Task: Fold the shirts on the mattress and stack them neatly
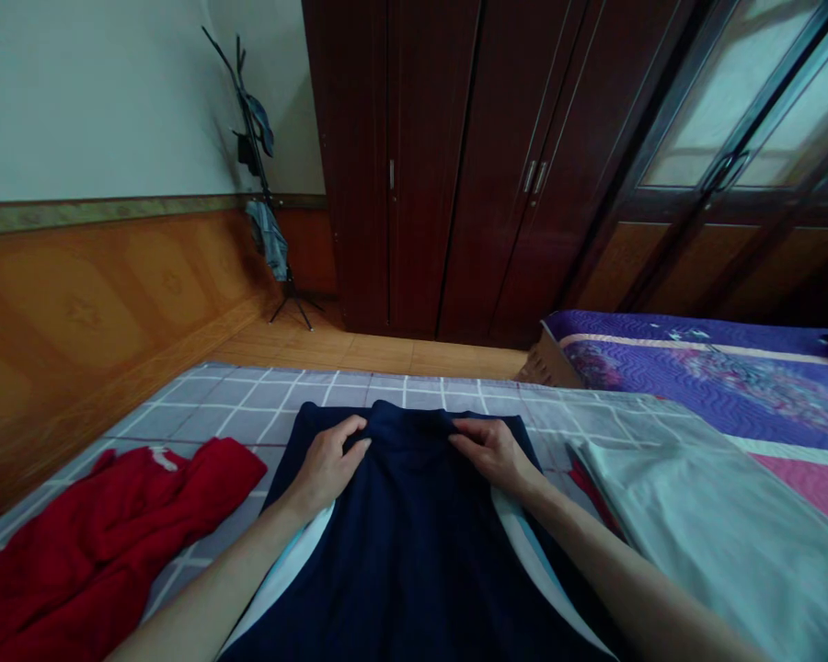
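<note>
Navy trousers (414,533) with white and light-blue side stripes lie spread on the checked bedsheet (248,405), waistband towards the far edge. My left hand (329,464) pinches the waistband left of its middle, thumb and fingers closed on the cloth. On the other side of the middle, my right hand (493,450) pinches the same waistband in a like way. Between the two hands the fabric bunches up slightly. The trouser legs run towards me and out of the lower edge of the view.
A crumpled red garment (117,542) lies at the left. Folded pale-green cloth (704,524) lies at the right, something red under its edge. Beyond are a purple flowered bed cover (696,368), a dark wooden wardrobe (428,184) and a coat stand (255,147) with hanging items.
</note>
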`<action>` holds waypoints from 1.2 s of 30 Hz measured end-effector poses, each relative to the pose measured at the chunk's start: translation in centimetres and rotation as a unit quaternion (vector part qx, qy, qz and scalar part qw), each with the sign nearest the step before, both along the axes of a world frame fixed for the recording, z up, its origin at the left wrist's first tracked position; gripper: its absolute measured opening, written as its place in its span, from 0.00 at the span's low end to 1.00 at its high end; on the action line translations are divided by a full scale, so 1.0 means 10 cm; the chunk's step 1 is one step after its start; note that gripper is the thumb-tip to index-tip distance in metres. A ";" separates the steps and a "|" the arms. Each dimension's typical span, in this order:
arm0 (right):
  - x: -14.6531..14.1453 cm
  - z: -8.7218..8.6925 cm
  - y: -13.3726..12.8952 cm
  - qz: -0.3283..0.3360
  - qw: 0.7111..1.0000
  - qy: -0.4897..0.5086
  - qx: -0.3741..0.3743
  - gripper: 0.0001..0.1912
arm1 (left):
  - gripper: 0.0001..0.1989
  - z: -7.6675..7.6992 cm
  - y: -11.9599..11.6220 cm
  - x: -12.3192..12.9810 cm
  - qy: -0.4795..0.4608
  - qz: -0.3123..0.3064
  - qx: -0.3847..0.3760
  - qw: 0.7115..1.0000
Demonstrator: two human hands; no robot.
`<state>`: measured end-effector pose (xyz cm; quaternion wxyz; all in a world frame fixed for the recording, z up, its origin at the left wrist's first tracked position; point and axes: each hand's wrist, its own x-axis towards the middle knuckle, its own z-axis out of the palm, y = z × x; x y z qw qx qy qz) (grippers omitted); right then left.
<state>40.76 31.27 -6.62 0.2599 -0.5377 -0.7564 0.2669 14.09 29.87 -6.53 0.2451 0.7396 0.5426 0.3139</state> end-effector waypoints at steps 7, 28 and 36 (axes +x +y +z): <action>-0.03 0.05 -0.08 -0.079 0.973 -0.206 0.063 0.21 | 0.23 -0.07 -0.05 -0.03 0.070 0.003 0.078 0.994; 0.10 0.21 -0.18 0.170 0.953 -0.251 -0.007 0.40 | 0.27 -0.06 -0.07 -0.18 0.295 -0.167 0.047 0.940; 0.44 0.64 -0.43 -0.031 0.971 -0.234 -0.046 0.21 | 0.19 0.57 -0.71 0.17 0.245 -0.204 0.153 0.935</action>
